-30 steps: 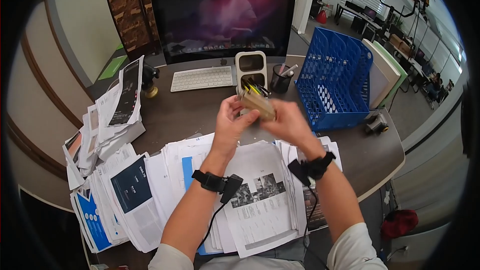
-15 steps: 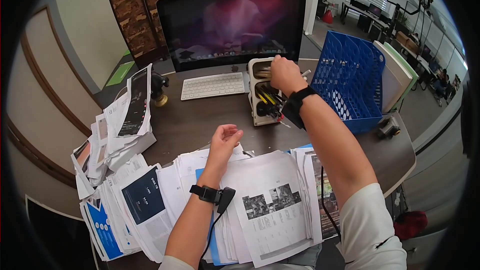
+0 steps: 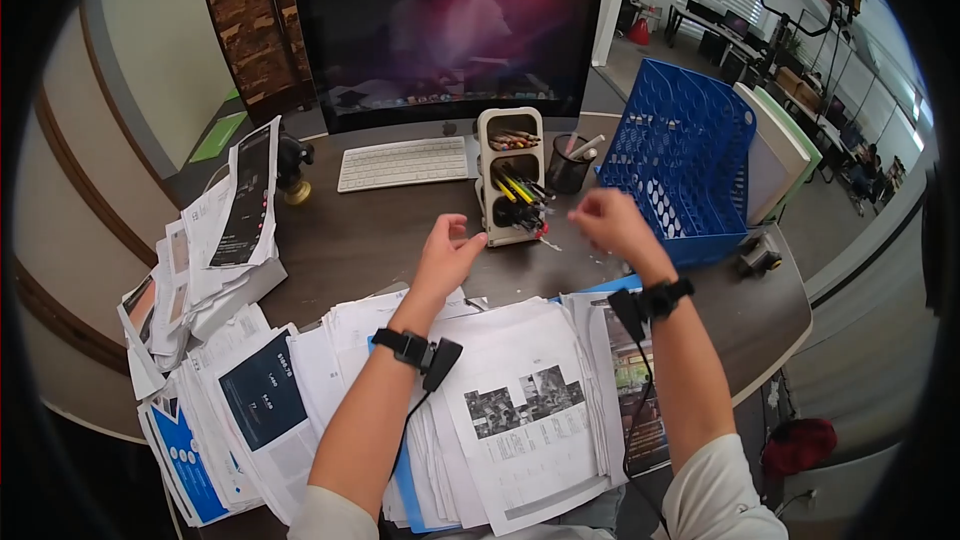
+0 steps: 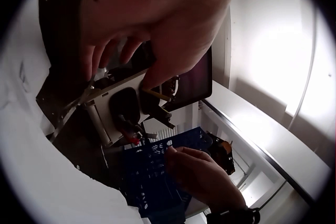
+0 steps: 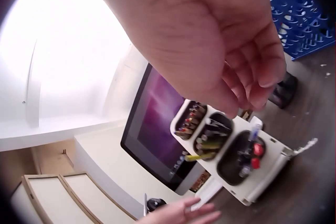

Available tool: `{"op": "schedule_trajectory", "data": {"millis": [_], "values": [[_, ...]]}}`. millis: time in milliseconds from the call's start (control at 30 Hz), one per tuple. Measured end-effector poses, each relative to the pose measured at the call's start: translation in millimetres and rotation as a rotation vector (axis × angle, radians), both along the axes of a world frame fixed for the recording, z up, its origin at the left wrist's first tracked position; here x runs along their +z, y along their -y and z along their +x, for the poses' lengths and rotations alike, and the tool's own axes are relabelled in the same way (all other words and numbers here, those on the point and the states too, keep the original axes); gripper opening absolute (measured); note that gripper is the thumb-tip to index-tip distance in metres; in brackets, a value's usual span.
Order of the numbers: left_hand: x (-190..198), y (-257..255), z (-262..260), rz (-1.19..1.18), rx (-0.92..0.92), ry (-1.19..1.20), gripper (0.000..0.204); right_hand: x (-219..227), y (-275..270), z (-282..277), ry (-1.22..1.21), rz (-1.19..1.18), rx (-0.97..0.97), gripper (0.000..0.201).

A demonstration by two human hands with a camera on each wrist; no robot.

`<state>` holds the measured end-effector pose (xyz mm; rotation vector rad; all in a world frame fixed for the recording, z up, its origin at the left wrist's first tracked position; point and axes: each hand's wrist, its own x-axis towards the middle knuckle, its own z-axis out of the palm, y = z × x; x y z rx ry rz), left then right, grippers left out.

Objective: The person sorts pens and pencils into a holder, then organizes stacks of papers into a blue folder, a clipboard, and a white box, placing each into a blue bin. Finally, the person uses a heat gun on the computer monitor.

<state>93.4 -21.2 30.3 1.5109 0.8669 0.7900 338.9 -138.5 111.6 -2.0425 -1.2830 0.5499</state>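
Observation:
A beige pen organizer (image 3: 510, 114) with three compartments stands on the desk in the head view. Coloured pencils (image 3: 513, 141) fill its back compartment, yellow and black pens (image 3: 513, 182) its middle one, and more pens (image 3: 520, 216), one red-tipped, its front one. My left hand (image 3: 445, 258) hovers by the organizer's front left corner, fingers relaxed, holding nothing. Right of the organizer is my right hand (image 3: 612, 222), its fingers loosely bent. In the right wrist view nothing shows between that hand's thumb and fingers (image 5: 268, 71).
Behind stand a computer monitor (image 3: 450, 40) and a white keyboard (image 3: 403, 162). A black mesh pen cup (image 3: 568, 172) and a blue file rack (image 3: 680, 160) are on the right. Paper stacks (image 3: 525, 420) cover the desk's front, with more papers (image 3: 215, 240) at left.
Both hands first held a blurred tan bundle before the organizer. My right hand then reached over the back compartment, where pencils now show, and has drawn back to the right.

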Motion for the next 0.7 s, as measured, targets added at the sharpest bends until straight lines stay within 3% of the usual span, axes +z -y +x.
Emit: {"op": "schedule_trajectory", "data": {"millis": [33,100,133,333,400,500,700], "values": [[-9.0,-11.4,12.9,-0.001,-0.007,0.003,0.049,-6.3,15.0,-6.3,-0.035,-0.082,-0.004,0.027],[-28.1,-33.7,39.7,0.336,0.049,-0.187,0.054,-22.0,41.8,-16.2,0.07,-0.092,0.016,0.029],[-15.9,-31.1,47.1,0.324,0.049,-0.252,0.056,-24.8,54.7,-21.0,0.036,-0.12,0.022,0.03],[-36.4,-56.9,72.1,0.261,-0.035,-0.207,0.045,-53.8,118.6,-6.2,-0.049,-0.148,-0.04,0.029],[-18.9,-48.4,67.3,0.297,-0.052,-0.253,0.044,-74.5,131.8,13.0,-0.156,-0.061,-0.085,0.027],[-7.6,-36.8,61.0,0.125,-0.31,-0.265,0.043,-88.7,142.6,28.6,-0.312,0.019,-0.12,0.022],[-6.8,1.9,105.7,0.266,-0.409,-0.356,0.043,-117.4,148.6,35.5,-0.557,0.076,-0.125,0.02]]}}
